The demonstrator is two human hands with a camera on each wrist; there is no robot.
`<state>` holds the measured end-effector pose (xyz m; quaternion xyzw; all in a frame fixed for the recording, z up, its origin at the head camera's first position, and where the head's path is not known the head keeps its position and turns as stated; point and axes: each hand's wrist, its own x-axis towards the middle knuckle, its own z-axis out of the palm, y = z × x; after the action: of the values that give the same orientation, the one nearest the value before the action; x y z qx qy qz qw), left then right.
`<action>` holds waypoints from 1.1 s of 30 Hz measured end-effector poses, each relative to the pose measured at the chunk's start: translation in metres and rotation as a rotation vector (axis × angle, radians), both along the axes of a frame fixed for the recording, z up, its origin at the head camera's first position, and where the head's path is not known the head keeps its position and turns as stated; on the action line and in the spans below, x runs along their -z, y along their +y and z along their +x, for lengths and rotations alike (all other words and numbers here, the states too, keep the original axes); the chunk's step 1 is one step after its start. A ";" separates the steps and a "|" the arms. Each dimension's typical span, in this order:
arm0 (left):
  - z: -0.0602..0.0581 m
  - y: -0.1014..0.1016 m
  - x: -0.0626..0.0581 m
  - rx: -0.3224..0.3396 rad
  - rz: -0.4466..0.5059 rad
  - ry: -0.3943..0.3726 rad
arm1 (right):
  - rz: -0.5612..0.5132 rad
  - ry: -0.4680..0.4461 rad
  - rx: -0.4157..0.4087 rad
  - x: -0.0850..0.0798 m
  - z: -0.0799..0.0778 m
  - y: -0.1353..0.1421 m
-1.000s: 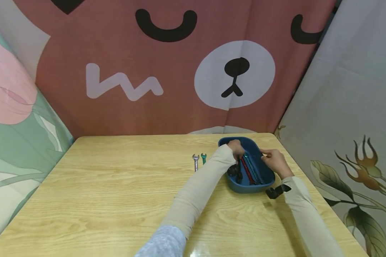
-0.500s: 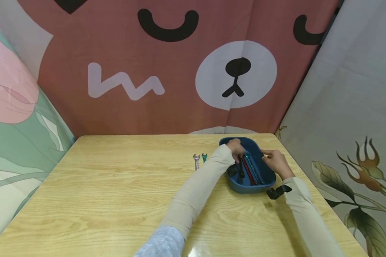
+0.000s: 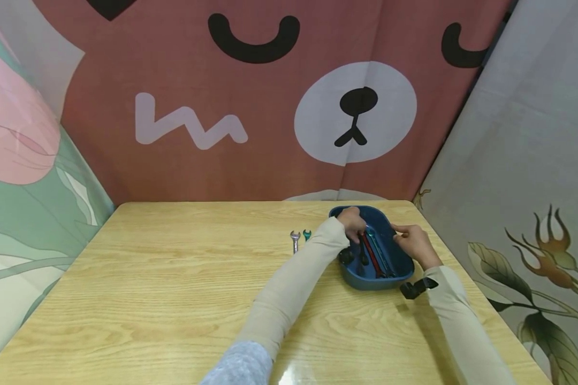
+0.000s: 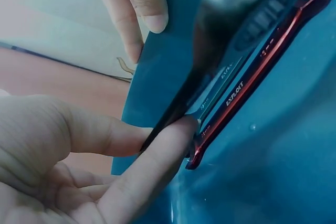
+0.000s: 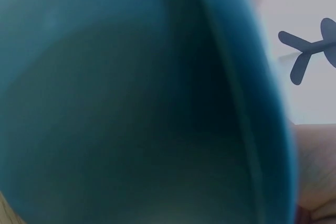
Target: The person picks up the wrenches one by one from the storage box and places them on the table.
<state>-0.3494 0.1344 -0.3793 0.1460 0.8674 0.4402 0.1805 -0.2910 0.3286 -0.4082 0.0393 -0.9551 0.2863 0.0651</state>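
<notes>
My left hand (image 3: 351,223) reaches into the blue basin (image 3: 370,285), pinching a glossy black tool (image 4: 218,30) by its thin stem between thumb and finger. The tool has a broad rounded head with an oval patterned patch; its exact kind is unclear. Under and beside it in the basin lie a red wrench (image 4: 247,85) marked EXPLOIT and a teal wrench (image 3: 380,250). My right hand (image 3: 416,246) holds the basin's right rim, and its fingers (image 4: 149,3) show over that wall in the left wrist view. The right wrist view is mostly filled by the basin's wall (image 5: 262,98).
Left of the basin, a silver wrench (image 3: 295,241) and a green wrench (image 3: 307,235) lie on the wooden table (image 3: 164,278), partly hidden by my left sleeve. Patterned cloths (image 3: 188,171) hang behind and at both sides of the table.
The black tool's lower end has shifted slightly right and up inside the basin, with the left hand barely moving. My right hand keeps its place on the rim.
</notes>
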 end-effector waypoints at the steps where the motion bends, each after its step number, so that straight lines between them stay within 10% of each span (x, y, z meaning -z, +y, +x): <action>1: 0.002 -0.001 -0.001 0.002 0.019 0.000 | 0.001 0.001 0.000 0.000 0.000 0.000; 33: 0.007 -0.018 -0.009 0.067 0.269 -0.003 | 0.003 -0.007 0.020 -0.001 0.004 -0.001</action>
<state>-0.3421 0.1161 -0.3703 0.1972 0.7948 0.5466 0.1754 -0.2867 0.3275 -0.4075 0.0289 -0.9562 0.2842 0.0644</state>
